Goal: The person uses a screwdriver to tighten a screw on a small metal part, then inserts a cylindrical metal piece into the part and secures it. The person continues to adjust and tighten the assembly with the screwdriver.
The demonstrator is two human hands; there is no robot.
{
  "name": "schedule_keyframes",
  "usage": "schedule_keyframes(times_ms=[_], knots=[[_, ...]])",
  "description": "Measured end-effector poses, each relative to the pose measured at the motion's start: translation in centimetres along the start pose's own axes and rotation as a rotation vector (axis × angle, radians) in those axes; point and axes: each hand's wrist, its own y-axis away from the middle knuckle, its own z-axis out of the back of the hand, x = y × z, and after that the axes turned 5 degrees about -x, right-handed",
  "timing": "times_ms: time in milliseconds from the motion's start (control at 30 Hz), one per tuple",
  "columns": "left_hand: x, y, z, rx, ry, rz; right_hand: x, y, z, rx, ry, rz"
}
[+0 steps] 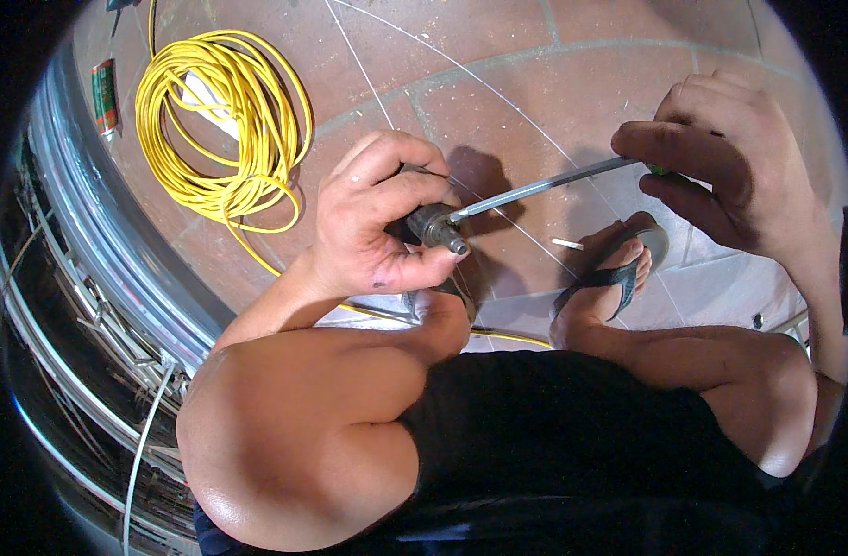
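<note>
My left hand is closed around a dark cylindrical metal part with a narrower stepped shaft at its end. Much of that part is hidden by my fingers and palm. On the right, my right hand grips a screwdriver by its handle, of which only a bit of green shows between thumb and fingers. Its long steel blade slants down to the left, and the tip meets the metal part beside the shaft, as far as I can see.
A coiled yellow cable lies on the tiled floor at the left, near a green and red tube. Grey bars or pipes run along the left edge. A small white stick lies by my sandalled foot.
</note>
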Motion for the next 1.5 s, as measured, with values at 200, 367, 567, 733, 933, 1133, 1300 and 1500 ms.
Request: schedule_keyframes(times_ms=[200, 367, 567, 733, 933, 1133, 1300, 1500], knots=[[-0.2, -0.1, -0.3, -0.012, -0.035, 0.009, 0.2, -0.1, -0.8, 0.000, -0.035, -0.028], [-0.2, -0.1, -0.5, -0.019, -0.045, 0.013, 0.3, 0.8, -2.1, -0.014, -0.073, -0.094], [-0.4, 0.0, -0.5, -0.007, -0.051, 0.033, 0.3, 1.7, -3.6, -0.010, -0.112, -0.107], [-0.4, 0.1, -0.6, 0.019, 0.004, 0.018, 0.5, 2.3, -4.8, -0.019, -0.159, -0.100], [-0.6, 0.0, -0.5, 0.038, 0.019, 0.013, 0.2, 2.2, -5.3, -0.043, -0.167, -0.018], [-0.8, -0.1, -0.5, 0.044, 0.039, 0.022, 0.1, 2.1, -5.3, -0.057, -0.186, -0.003], [-0.9, 0.0, -0.5, 0.060, 0.040, 0.034, 0.3, 1.6, -5.3, -0.067, -0.191, -0.003], [-0.7, 0.0, -0.6, 0.077, 0.023, 0.064, 0.5, 0.7, -2.6, -0.022, 0.105, 0.069]])
